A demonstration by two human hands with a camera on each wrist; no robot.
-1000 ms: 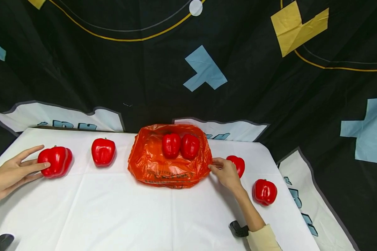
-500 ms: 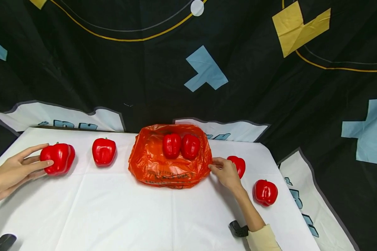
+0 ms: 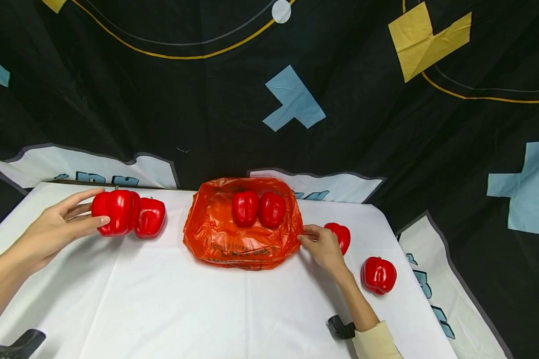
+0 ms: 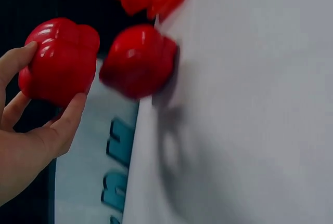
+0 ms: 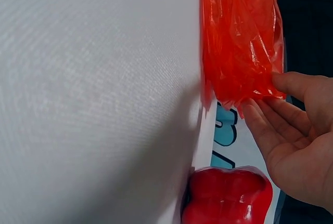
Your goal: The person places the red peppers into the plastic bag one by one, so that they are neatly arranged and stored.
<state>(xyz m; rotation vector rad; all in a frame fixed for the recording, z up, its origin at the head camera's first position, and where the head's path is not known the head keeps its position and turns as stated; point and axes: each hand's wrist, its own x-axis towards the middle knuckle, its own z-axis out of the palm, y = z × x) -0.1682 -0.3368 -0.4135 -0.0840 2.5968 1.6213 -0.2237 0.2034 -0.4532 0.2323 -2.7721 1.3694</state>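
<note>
Left grip (image 3: 56, 229): holding the lifted pepper (image 3: 117, 213) from its left side, between thumb and fingers.
Lifted pepper: red and shiny, raised above the far left part of the white worktop (image 3: 175, 309), with stem upward; in the head view overlapping the left pepper (image 3: 152, 218), impossible to tell if touching.
Right grip (image 3: 324, 247): pinching the right edge of the orange bag (image 3: 211, 214) between thumb and fingertips.
Left pepper: red, resting on the worktop, well apart from the bag, to the left of it.
Orange bag: thin, shiny and crumpled, lying at the far middle of the worktop, with wide open mouth and dark print on the near side.
Bagged peppers (image 3: 244, 208): two, red, inside the bag, side by side, a little right of its middle and toward the far wall.
Right far pepper (image 3: 341, 237): red, near the right grip, in the head view partly hidden behind it.
Right near pepper (image 3: 379, 275): red, resting on the worktop, farther right and nearer.
Sleeve (image 3: 376, 341): pale yellow, around the right forearm, at the near side.
Backdrop (image 3: 161, 114): black cloth beyond the worktop, with yellow and blue patches.
</note>
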